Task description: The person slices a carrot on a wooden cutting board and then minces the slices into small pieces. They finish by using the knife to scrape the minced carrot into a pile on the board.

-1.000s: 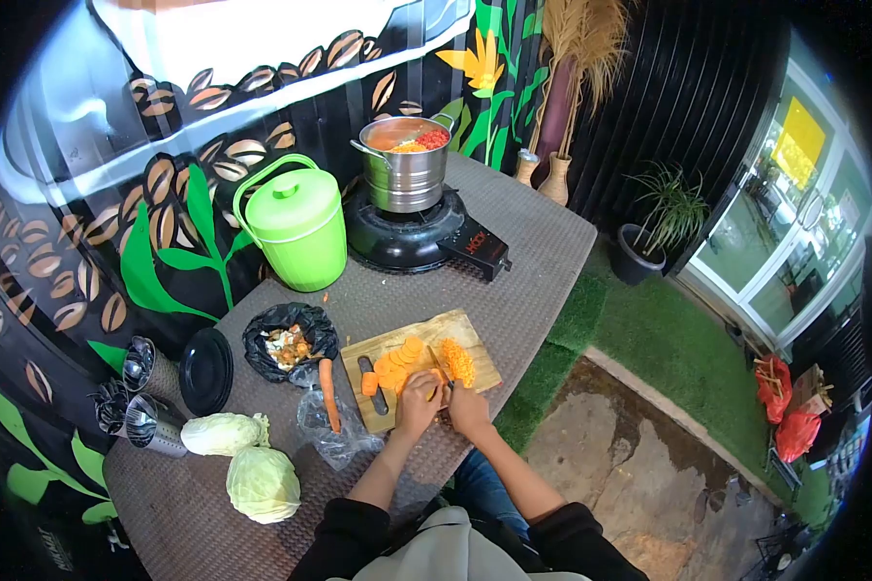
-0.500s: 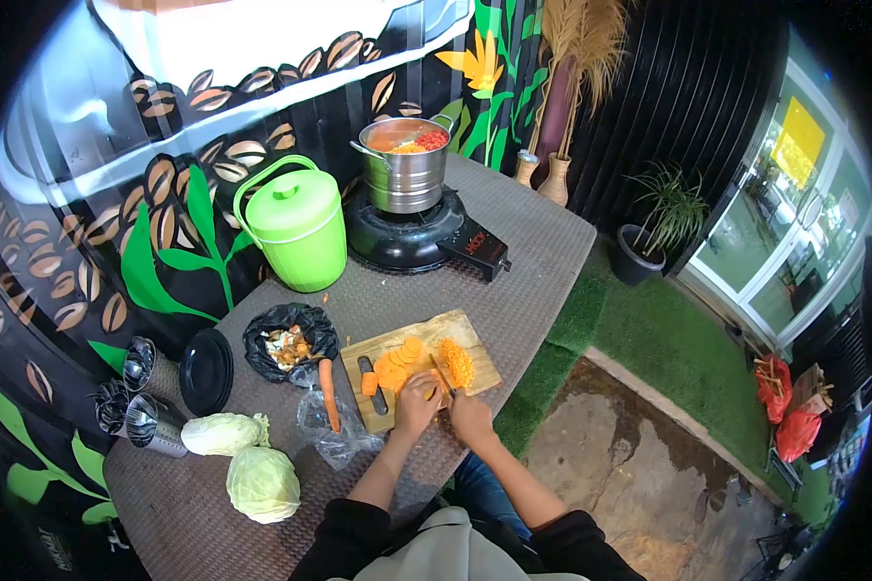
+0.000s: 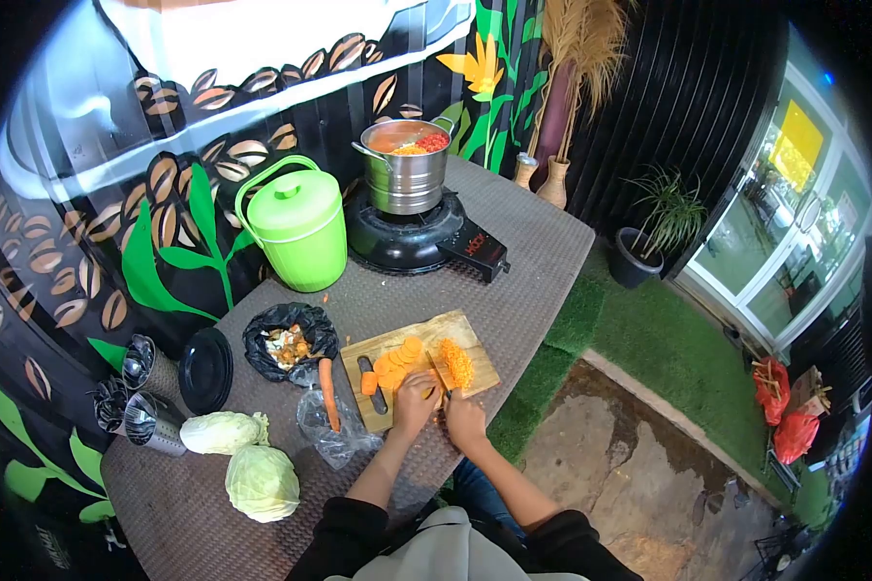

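My right hand point(image 3: 466, 419) grips a knife point(image 3: 434, 367), whose blade points away from me over the wooden cutting board point(image 3: 476, 341). Beside it, my left hand point(image 3: 417, 401) is closed over pieces of carrot at the board's near edge; the fingers hide most of what they press. Carrot slices point(image 3: 397, 362) lie overlapping left of the blade. To its right sits a heap of finely diced carrot point(image 3: 455, 365). A dark peeler-like handle point(image 3: 372, 384) rests at the board's left side. One whole carrot point(image 3: 329, 396) lies on a clear plastic bag point(image 3: 322, 426).
A steel pot point(image 3: 404, 181) with chopped vegetables stands on a black gas stove point(image 3: 398, 240). Nearby are a lidded green bucket point(image 3: 298, 232), a black bag of peelings point(image 3: 290, 343), cabbages point(image 3: 263, 483), black plates point(image 3: 205, 371) and steel utensil holders point(image 3: 156, 424).
Both hands stay at the board with the knife between them. The right hand and knife have shifted very slightly; everything else looks the same.
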{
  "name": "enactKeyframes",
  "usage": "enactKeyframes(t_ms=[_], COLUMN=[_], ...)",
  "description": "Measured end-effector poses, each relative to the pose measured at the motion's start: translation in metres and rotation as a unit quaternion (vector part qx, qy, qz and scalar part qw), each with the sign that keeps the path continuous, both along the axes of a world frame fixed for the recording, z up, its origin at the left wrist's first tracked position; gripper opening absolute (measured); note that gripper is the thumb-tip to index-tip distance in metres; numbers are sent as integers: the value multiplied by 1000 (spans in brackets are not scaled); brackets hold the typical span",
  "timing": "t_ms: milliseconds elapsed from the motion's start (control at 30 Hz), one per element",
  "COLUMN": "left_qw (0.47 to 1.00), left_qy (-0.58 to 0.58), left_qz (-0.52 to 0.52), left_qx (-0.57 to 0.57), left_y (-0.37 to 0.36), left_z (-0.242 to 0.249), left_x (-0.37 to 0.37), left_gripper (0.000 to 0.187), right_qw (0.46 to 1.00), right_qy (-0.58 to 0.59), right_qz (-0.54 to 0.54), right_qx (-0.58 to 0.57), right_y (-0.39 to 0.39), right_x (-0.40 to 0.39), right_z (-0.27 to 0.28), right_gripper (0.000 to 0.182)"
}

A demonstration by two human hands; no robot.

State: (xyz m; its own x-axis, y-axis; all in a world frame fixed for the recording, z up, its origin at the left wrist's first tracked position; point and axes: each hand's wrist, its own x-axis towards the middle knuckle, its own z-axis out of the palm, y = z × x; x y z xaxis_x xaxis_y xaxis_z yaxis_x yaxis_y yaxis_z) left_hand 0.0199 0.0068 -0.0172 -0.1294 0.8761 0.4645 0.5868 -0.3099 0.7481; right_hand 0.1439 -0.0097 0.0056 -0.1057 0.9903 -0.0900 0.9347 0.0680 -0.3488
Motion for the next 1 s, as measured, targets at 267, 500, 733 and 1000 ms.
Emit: enactKeyframes(t_ms=[267, 500, 733, 1000], left_qw=[1000, 1000, 1000, 1000], left_qy=[-7, -23, -13, -19], left_qz=[-8, -13, -6, -6], left_qx=[7, 5, -5, 9], left_y=[0, 0, 2, 1], left_z=[0, -2, -4, -2], left_x=[0, 0, -1, -2], left_gripper=[13, 13, 13, 14], right_qw=[998, 999, 998, 998], right_qy=[20, 16, 17, 14], right_qz=[48, 27, 29, 55], right_qx=[20, 19, 59, 25], right_y=[17, 22, 0, 15], right_x=[7, -5, 0, 11], right_z=[5, 2, 3, 5], right_gripper=[33, 33, 30, 31])
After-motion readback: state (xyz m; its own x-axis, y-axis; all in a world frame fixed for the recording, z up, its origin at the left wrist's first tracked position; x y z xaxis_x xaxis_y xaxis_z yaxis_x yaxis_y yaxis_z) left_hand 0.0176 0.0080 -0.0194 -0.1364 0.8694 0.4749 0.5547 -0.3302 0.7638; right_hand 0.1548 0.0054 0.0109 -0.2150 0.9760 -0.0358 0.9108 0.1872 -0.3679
